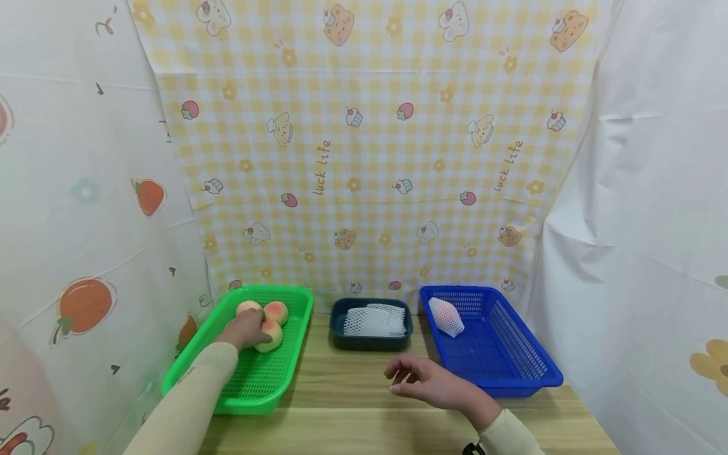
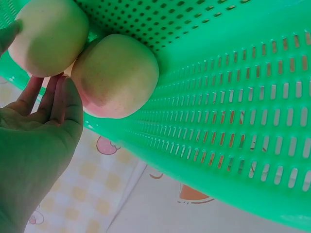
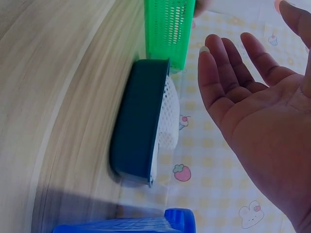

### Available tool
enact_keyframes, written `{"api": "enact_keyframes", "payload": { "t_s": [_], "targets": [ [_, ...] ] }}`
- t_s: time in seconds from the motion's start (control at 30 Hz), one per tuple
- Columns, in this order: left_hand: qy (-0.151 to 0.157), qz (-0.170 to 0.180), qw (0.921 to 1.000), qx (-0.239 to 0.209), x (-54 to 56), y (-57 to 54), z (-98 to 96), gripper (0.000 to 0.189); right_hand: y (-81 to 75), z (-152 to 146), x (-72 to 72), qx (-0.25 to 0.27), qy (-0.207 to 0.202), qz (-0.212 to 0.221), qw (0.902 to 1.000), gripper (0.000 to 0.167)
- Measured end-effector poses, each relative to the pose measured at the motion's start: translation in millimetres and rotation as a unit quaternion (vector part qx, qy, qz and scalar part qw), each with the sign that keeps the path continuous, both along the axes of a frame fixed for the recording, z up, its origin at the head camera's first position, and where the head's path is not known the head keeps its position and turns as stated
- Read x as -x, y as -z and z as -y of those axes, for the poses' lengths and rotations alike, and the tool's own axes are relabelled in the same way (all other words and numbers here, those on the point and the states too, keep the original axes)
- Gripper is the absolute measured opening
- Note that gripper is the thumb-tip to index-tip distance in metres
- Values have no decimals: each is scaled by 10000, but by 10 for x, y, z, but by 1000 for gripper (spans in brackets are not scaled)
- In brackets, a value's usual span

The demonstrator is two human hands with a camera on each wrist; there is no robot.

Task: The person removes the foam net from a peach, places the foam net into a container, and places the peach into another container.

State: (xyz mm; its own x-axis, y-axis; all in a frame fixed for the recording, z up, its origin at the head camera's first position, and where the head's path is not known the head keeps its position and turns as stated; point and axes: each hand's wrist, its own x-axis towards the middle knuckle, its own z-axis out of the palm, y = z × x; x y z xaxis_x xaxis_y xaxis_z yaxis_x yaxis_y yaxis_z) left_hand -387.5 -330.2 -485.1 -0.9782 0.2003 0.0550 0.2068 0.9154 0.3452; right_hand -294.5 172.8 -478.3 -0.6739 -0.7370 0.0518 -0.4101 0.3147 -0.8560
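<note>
Three peaches lie in the green basket (image 1: 296,354) on the left: a near one (image 1: 273,335), a right one (image 1: 277,312) and a far left one (image 1: 248,306). My left hand (image 1: 244,328) reaches in and holds the near peach. The left wrist view shows the thumb on one side of this peach (image 2: 48,36) and the fingers against the other, with another peach (image 2: 116,75) close beside them. My right hand (image 1: 426,381) hovers over the table with loosely bent fingers, holding nothing. The right wrist view shows its palm (image 3: 272,126) bare.
A dark teal tray (image 1: 370,343) with white foam net sleeves (image 1: 372,321) stands at the middle back. To the right, a blue basket (image 1: 529,354) holds a peach in a foam net (image 1: 446,316). Patterned cloth (image 1: 364,158) hangs behind the wooden table (image 1: 341,404).
</note>
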Motion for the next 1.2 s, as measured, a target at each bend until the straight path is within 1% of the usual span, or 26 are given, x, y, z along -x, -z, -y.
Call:
{"api": "enact_keyframes", "payload": {
  "t_s": [0.07,0.13,0.23,0.33,0.37,0.53,0.67,0.77,0.9,1.03,1.1,1.2],
  "targets": [
    [26,16,10000,-23,18,-15,10,45,8,-7,5,-15,4,-27,10000,24],
    [62,95,9998,-152,23,-49,14,51,7,-13,4,-38,23,-53,10000,25],
    [45,280,9978,-592,5,-117,-5,55,-6,-20,0,-58,69,-24,10000,25],
    [45,362,9939,-1042,-47,-197,-55,57,-22,-25,-4,-73,101,5,9999,26],
    [36,337,9927,-1155,-69,-220,-79,57,-27,-26,-6,-79,104,2,9999,26],
    [139,153,9908,-1334,-186,-339,-225,54,-28,-38,-6,-64,152,23,9999,25],
    [363,30,9896,-1393,-249,-393,-369,48,-17,-46,-3,-36,164,22,9999,25],
    [516,-209,9891,-1362,-304,-431,-515,41,-14,-47,1,-39,158,-1,9999,24],
    [694,-676,9856,-1386,-449,-489,-753,35,-13,-49,5,-35,172,-16,9998,24],
    [833,-936,9796,-1574,-666,-522,-1013,30,-14,-54,6,-12,241,17,9997,23],
    [843,-975,9766,-1720,-779,-510,-1148,27,-12,-53,7,-15,308,0,9995,22],
    [921,-1061,9702,-1973,-921,-429,-1360,22,-4,-48,12,-26,429,-100,9990,21]
  ]
}}
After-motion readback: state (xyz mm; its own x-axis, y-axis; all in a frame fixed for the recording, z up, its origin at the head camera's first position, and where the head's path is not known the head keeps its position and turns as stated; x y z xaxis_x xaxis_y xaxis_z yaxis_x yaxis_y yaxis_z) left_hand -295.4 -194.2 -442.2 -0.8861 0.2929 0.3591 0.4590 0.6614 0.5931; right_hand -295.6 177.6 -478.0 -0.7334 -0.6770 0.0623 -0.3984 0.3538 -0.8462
